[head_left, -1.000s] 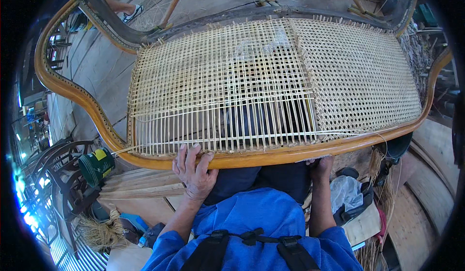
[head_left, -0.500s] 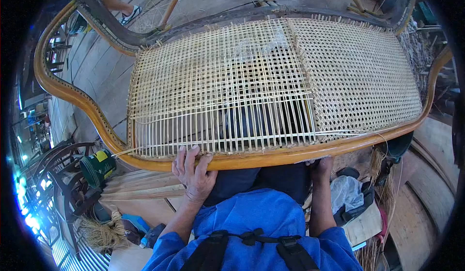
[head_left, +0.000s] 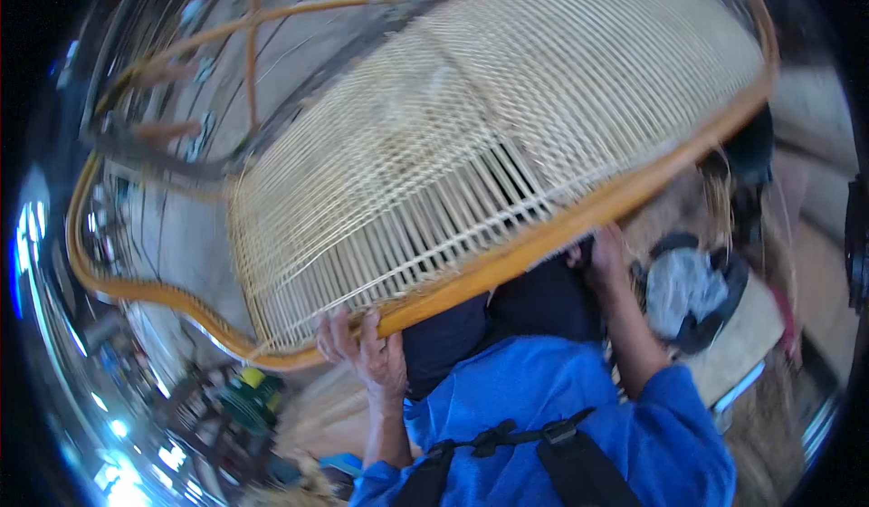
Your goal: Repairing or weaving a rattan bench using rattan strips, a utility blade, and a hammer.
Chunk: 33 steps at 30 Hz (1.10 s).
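A curved wooden furniture frame (head_left: 534,249) lies across my lap, tilted up toward the right. Its cane panel (head_left: 353,181) is closely woven on the right, while bare parallel strands show along the near left part. My left hand (head_left: 367,358) grips the near rail toward its left end, fingers curled over the top edge beside the cane. Under the rail, farther right, is my right hand (head_left: 605,258). Its fingers are mostly hidden by the rail and blurred, so I cannot tell what they hold.
A crumpled clear plastic bag (head_left: 685,291) lies among dark items at the right. A green container with a yellow patch (head_left: 249,398) stands at the lower left. Beyond the frame are wooden legs and crossbars (head_left: 252,45) of other furniture and another person's feet (head_left: 201,136).
The view has turned, so the frame now slants up to the right. My left hand still grips the near rail, and my right hand stays beneath it. The picture is more blurred.
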Each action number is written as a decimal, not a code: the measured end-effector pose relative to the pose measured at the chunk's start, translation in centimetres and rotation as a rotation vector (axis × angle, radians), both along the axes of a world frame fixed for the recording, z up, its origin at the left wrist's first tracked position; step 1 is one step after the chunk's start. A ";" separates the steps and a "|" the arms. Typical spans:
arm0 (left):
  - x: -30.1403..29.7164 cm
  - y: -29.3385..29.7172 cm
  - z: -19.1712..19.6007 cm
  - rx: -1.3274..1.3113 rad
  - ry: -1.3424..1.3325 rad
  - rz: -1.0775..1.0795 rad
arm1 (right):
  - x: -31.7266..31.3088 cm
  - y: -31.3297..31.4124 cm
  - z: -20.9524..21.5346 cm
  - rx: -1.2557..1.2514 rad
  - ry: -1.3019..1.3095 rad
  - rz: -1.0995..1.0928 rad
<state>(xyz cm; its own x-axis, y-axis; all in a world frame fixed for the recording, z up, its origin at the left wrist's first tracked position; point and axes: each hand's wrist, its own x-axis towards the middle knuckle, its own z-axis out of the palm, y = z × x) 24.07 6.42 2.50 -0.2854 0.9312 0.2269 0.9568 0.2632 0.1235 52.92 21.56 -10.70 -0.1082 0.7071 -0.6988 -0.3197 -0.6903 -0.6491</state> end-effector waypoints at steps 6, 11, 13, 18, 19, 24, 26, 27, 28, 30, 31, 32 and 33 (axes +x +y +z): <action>0.5 0.6 -1.4 0.162 0.090 -0.046 | 3.8 -1.8 -2.9 -0.019 0.439 -0.389; 0.1 0.4 -1.3 0.168 0.116 -0.088 | 7.9 -2.4 -6.2 0.157 -0.024 -0.426; 0.1 0.3 -1.2 0.191 0.045 -0.049 | 8.0 -1.5 -7.0 0.149 -0.014 -0.433; 0.0 -0.4 -0.7 0.120 0.030 0.001 | 3.8 4.7 -10.2 -0.087 -0.007 -0.261; -0.1 -0.6 -0.3 0.124 0.054 0.019 | 2.5 6.2 -13.1 -0.085 0.016 -0.240; 1.2 0.7 -1.4 0.104 -0.064 0.033 | 3.5 10.6 -31.1 0.583 -0.333 -0.244; 1.0 0.8 -0.8 0.084 -0.082 0.070 | 3.1 11.3 -32.8 0.506 -0.284 -0.266; 1.0 1.0 -0.7 0.078 -0.085 0.074 | 3.7 11.3 -33.7 0.467 -0.271 -0.280; 1.1 1.0 -0.3 0.049 -0.084 0.079 | 4.0 11.1 -34.0 0.424 -0.251 -0.289; 1.3 1.1 0.1 -0.006 -0.107 0.098 | 5.5 10.3 -34.3 0.340 -0.226 -0.314; 1.1 0.8 0.2 -0.016 -0.106 0.104 | 6.0 9.5 -33.9 0.295 -0.210 -0.327; 0.9 0.5 0.2 -0.043 -0.157 0.135 | 6.4 8.7 -33.4 0.253 -0.194 -0.341; 0.7 0.3 0.4 -0.067 -0.206 0.166 | 6.8 7.9 -32.7 0.213 -0.176 -0.355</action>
<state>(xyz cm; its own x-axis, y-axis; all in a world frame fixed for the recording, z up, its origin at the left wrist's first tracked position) 24.79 6.69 2.86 -0.4695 0.8786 0.0871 0.8561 0.4289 0.2883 59.71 29.49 -43.38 0.2741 0.8090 -0.5201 -0.3849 -0.4033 -0.8302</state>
